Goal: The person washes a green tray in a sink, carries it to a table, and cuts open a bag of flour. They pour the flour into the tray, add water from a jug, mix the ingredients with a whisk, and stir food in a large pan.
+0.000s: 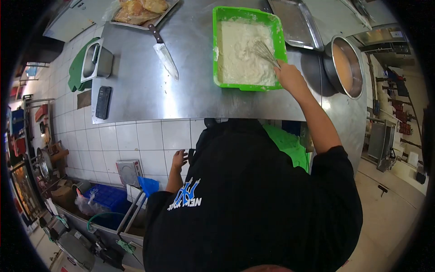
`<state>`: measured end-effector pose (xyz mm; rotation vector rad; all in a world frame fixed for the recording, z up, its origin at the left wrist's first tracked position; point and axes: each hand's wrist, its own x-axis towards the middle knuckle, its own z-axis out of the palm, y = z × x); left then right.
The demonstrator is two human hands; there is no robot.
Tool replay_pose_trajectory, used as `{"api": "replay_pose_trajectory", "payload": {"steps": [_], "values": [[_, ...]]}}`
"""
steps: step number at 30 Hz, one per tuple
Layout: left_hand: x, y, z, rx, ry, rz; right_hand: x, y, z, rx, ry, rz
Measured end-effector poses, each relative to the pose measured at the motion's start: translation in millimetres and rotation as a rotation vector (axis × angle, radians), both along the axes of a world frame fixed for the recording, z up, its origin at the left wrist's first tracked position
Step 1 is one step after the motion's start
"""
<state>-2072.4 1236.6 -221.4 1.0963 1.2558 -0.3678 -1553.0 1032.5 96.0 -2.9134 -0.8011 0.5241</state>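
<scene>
My right hand (290,78) grips the handle of a wire whisk (265,53) whose head sits in the pale batter inside a green plastic tub (218,50) on the steel counter. My left hand (179,159) hangs below the counter edge at my side, fingers spread and holding nothing, in front of the white tiled counter front. My black shirt fills the lower middle of the view.
A large knife (164,53) lies left of the tub. Behind it is a tray of raw chicken (138,11). A steel pan (97,59) and a black phone (103,102) sit at the counter's left end; a round bowl (346,65) and an empty steel tray (295,22) are at right.
</scene>
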Motion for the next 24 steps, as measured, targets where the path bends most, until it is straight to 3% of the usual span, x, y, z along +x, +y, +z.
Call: {"api": "replay_pose_trajectory", "payload": {"steps": [1, 2, 5, 8, 10, 13, 15, 17, 19, 21, 24], "values": [[-0.9, 2.6, -0.3, 0.033, -0.045, -0.067, -5.5, -0.4, -0.1, -0.010, 0.012, -0.014], [8.7, 8.8, -3.2, -0.055, 0.003, 0.043, -4.3, 4.7, 2.5, -0.012, 0.012, -0.019], [18.2, 18.7, 10.8, 0.031, -0.006, 0.171, -17.1, 9.2, -2.3, -0.020, -0.103, 0.028], [15.0, 23.8, 10.5, 0.004, -0.021, 0.077, 7.6, 7.2, -8.9, 0.023, -0.036, -0.070], [12.3, 28.5, 1.4, 0.003, 0.020, -0.011, -16.8, 8.5, -8.6, -0.050, -0.051, -0.021], [11.2, 22.9, 4.4, -0.001, 0.035, 0.147, -13.1, 25.3, -8.3, -0.016, -0.048, -0.021], [-5.7, 16.7, -5.1, 0.101, -0.079, -0.168, -24.8, 11.5, -13.1, 0.019, -0.007, -0.067], [7.9, 17.6, 5.2, -0.050, 0.067, -0.116, -24.4, 3.9, -2.2, 0.075, -0.010, -0.102], [-3.1, 8.9, 3.0, 0.105, -0.031, -0.121, -51.7, 5.9, -0.5, 0.006, -0.028, -0.113], [2.2, 9.1, 3.7, 0.045, 0.021, 0.042, -61.1, 13.3, -1.9, 0.023, -0.079, -0.063], [-5.6, 12.3, -4.0, 0.066, -0.019, -0.157, -18.5, 29.1, -7.6, 0.052, -0.091, -0.056]]}}
